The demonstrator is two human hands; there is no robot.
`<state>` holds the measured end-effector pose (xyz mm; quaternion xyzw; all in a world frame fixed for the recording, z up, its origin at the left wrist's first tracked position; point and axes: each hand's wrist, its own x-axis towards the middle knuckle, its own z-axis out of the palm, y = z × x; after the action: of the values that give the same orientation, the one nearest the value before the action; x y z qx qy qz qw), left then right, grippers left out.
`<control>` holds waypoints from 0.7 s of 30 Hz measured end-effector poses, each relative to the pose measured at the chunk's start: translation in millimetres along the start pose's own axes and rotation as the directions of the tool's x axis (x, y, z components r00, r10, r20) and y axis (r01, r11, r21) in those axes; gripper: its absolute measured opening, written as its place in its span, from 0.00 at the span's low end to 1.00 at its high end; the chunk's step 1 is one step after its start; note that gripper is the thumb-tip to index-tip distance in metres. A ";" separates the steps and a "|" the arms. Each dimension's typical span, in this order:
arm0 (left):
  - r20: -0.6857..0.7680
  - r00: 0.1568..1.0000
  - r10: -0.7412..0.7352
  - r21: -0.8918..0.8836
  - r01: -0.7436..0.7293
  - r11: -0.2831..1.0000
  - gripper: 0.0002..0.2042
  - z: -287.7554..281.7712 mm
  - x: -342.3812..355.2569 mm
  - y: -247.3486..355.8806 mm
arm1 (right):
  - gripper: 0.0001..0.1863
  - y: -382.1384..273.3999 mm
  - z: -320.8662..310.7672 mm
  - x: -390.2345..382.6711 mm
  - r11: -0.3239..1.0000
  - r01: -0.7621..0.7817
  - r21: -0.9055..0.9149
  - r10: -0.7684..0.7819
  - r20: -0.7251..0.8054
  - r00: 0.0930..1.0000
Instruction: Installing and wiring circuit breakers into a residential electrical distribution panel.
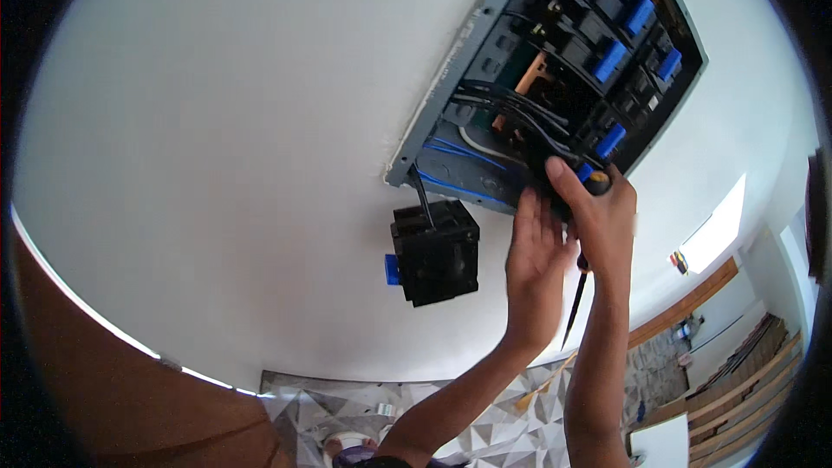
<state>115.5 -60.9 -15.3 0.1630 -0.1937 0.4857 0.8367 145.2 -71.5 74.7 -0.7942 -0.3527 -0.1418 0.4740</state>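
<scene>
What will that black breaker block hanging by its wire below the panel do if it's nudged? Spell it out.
The black breaker block hangs from a dark wire below the panel box, so it would probably swing rather than slide. Its boxy moulded body looks rigid, likely fairly heavy for its size. The wire looks like its only support, so a hard push may strain it.
</scene>
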 end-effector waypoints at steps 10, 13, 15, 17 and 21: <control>0.027 0.788 -0.615 -0.174 0.610 0.773 0.33 -0.8 65.7 20.6 | 0.30 -3.6 -4.3 5.5 0.924 0.027 -0.382 -0.072 -0.105 0.992; 0.027 0.773 -0.634 -0.066 0.634 0.771 0.33 -0.5 69.3 15.0 | 0.32 -1.8 -6.7 8.3 0.912 0.017 -0.409 -0.075 -0.125 0.989; -0.022 0.754 -0.656 -0.035 0.655 0.755 0.31 3.8 66.8 15.0 | 0.33 -1.1 -8.6 10.5 0.928 0.029 -0.371 -0.087 -0.141 0.986; -0.026 0.776 -0.630 0.005 0.630 0.776 0.30 -3.0 67.5 9.8 | 0.33 -3.6 -7.8 11.3 0.936 0.051 -0.348 -0.107 -0.145 0.984; 0.077 0.813 -0.577 -0.039 0.581 0.813 0.27 -10.4 70.7 11.6 | 0.32 -14.5 -4.9 11.6 0.947 -0.014 -0.320 -0.018 -0.098 0.995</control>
<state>139.1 2.4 10.7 0.2035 -0.1751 0.1969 0.9429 143.8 -66.4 93.2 -0.8521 -0.3018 -0.2370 0.3558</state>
